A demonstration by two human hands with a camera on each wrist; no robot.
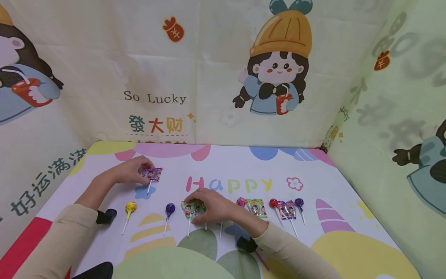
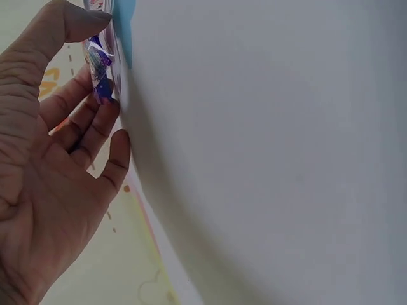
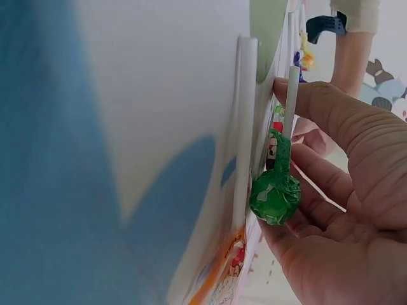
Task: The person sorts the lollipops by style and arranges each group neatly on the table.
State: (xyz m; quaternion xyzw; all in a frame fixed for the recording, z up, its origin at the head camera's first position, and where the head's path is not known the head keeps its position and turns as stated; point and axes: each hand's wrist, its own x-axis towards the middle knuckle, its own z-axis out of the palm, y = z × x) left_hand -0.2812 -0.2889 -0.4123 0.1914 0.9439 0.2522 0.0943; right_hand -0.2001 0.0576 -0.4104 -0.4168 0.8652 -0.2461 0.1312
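At the back left, my left hand [image 1: 134, 170] pinches a flat purple-wrapped lollipop [image 1: 153, 174], its stick pointing toward me. In the left wrist view the thumb lies on the shiny wrapper [image 2: 98, 67], other fingers behind it. My right hand [image 1: 216, 205] has finger and thumb around the edges of a flat green-wrapped lollipop [image 1: 189, 210] mid-table. Close beside that hand is a round green lollipop [image 3: 275, 197], partly hidden by the hand in the head view. Another white stick [image 3: 245, 127] runs to an orange-edged wrapper [image 3: 222, 267], which the hand covers from above.
A yellow lollipop [image 1: 131, 207] and a dark purple one [image 1: 170, 209] lie left of the right hand. Beyond the right forearm are a pink lollipop [image 1: 241, 201], a green packet [image 1: 256, 207], a red lollipop [image 1: 273, 203], a purple packet [image 1: 287, 209] and a dark lollipop [image 1: 299, 202].
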